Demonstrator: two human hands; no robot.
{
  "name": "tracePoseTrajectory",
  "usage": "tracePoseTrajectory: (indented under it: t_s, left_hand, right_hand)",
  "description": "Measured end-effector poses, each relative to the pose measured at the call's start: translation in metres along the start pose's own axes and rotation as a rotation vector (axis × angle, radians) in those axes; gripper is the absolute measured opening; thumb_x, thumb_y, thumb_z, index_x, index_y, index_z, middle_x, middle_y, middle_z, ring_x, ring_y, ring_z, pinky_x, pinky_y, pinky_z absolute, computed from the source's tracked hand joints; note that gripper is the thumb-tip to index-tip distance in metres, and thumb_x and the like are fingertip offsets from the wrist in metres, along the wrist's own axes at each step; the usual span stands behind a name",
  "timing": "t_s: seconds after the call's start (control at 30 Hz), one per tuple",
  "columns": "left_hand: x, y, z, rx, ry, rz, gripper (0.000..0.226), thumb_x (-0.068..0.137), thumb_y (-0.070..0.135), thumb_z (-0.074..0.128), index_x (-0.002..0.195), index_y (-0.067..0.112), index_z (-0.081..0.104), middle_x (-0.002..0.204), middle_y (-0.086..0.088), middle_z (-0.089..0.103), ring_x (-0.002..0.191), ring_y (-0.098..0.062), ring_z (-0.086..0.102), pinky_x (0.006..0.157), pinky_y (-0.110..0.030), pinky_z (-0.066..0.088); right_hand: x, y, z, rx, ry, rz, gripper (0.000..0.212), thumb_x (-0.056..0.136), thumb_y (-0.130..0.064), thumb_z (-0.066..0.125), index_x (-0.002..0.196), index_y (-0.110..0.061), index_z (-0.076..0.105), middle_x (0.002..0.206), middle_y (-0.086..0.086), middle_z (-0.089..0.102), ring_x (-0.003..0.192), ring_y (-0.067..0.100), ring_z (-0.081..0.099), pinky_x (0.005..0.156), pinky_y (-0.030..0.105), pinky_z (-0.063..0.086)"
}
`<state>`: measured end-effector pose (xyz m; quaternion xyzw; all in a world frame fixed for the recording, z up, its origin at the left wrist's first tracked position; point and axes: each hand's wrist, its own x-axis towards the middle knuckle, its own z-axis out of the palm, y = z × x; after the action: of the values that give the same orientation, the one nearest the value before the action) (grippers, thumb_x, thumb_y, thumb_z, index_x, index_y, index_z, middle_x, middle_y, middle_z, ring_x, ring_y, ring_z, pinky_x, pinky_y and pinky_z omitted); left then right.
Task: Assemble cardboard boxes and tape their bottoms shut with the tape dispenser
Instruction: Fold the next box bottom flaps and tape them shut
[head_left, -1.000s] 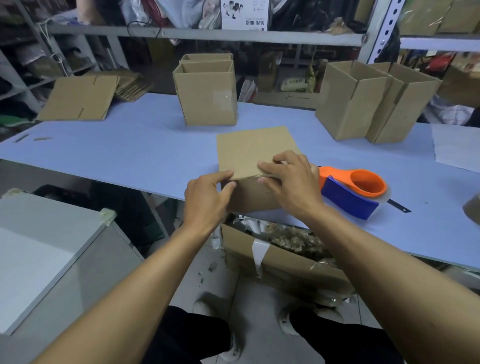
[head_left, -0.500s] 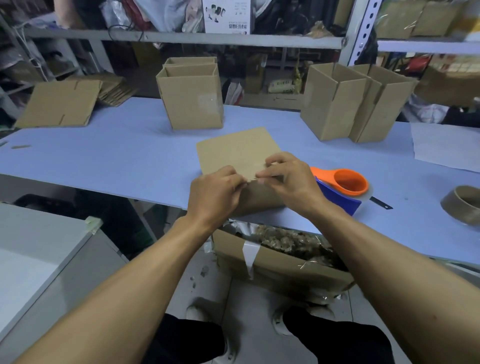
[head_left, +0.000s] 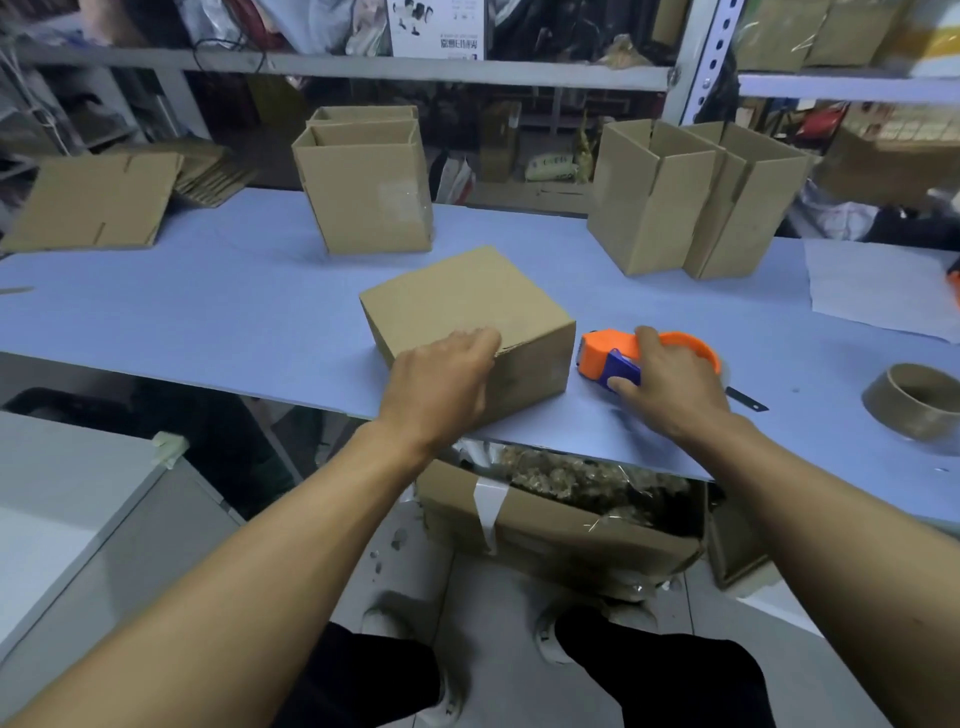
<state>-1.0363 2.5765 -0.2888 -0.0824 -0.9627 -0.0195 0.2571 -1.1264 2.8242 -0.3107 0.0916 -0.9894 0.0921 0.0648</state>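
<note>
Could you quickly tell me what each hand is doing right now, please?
Left hand: open, resting on the closed brown cardboard box.
Right hand: gripping the orange and blue plastic tape dispenser.

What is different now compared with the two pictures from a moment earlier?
The box now sits fully on the blue table, flaps folded shut on top; before it hung over the near edge. The right hand left the box and now grips the tape dispenser. The left hand still rests on the box. The dispenser and the other boxes stayed in place.
</note>
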Motion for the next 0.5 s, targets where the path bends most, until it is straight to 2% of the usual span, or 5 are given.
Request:
tracePoseTrajectory:
  t_s: [0.17, 0.27, 0.37, 0.43, 0.5]
  left_hand:
    - [0.004, 0.021, -0.019, 0.146, 0.009, -0.020, 0.029, 0.055, 0.002, 0.075, 0.061, 0.014, 0.049, 0.044, -0.001, 0.046, 0.037, -0.022, 0.020, 0.052, -0.016, 0.001]
    - [0.010, 0.022, -0.021, 0.154, 0.007, -0.020, 0.041, 0.045, -0.001, 0.080, 0.052, 0.017, 0.043, 0.038, -0.001, 0.040, 0.036, -0.020, 0.017, 0.054, -0.013, 0.002]
    - [0.025, 0.028, -0.021, 0.184, -0.020, 0.055, 0.053, 0.030, -0.001, 0.083, 0.046, 0.020, 0.037, 0.036, -0.001, 0.038, 0.030, -0.021, 0.024, 0.057, -0.013, 0.001]
    - [0.036, 0.039, -0.028, 0.219, -0.051, 0.049, 0.043, 0.040, 0.013, 0.089, 0.045, 0.019, 0.046, 0.040, -0.001, 0.042, 0.032, -0.023, 0.038, 0.052, -0.015, 0.003]
    - [0.045, 0.042, -0.028, 0.191, -0.058, -0.030, 0.041, 0.079, 0.039, 0.073, 0.058, 0.018, 0.047, 0.055, 0.001, 0.042, 0.051, -0.026, 0.045, 0.048, -0.024, 0.014]
  right_hand:
    - [0.007, -0.002, -0.005, 0.086, 0.028, 0.028, 0.029, 0.093, -0.021, 0.060, 0.116, -0.007, 0.051, 0.094, 0.020, 0.063, 0.080, 0.035, 0.051, 0.062, 0.037, 0.032]
    - [0.003, 0.002, -0.023, 0.267, 0.100, 0.014, 0.024, 0.092, -0.021, 0.057, 0.115, -0.016, 0.059, 0.097, 0.013, 0.066, 0.087, 0.035, 0.055, 0.068, 0.036, 0.036]
    - [-0.008, 0.001, -0.050, 0.610, 0.070, 0.005, 0.016, 0.091, -0.025, 0.054, 0.099, -0.025, 0.068, 0.082, -0.001, 0.067, 0.075, 0.023, 0.056, 0.067, 0.034, 0.042]
    - [-0.015, -0.004, -0.063, 0.762, 0.050, -0.017, 0.020, 0.086, -0.030, 0.050, 0.078, -0.015, 0.061, 0.066, -0.002, 0.057, 0.060, 0.019, 0.046, 0.059, 0.033, 0.034]
    - [-0.021, -0.012, -0.069, 0.875, 0.020, -0.061, 0.025, 0.086, -0.027, 0.047, 0.064, -0.016, 0.046, 0.060, -0.001, 0.047, 0.055, 0.016, 0.038, 0.057, 0.033, 0.028]
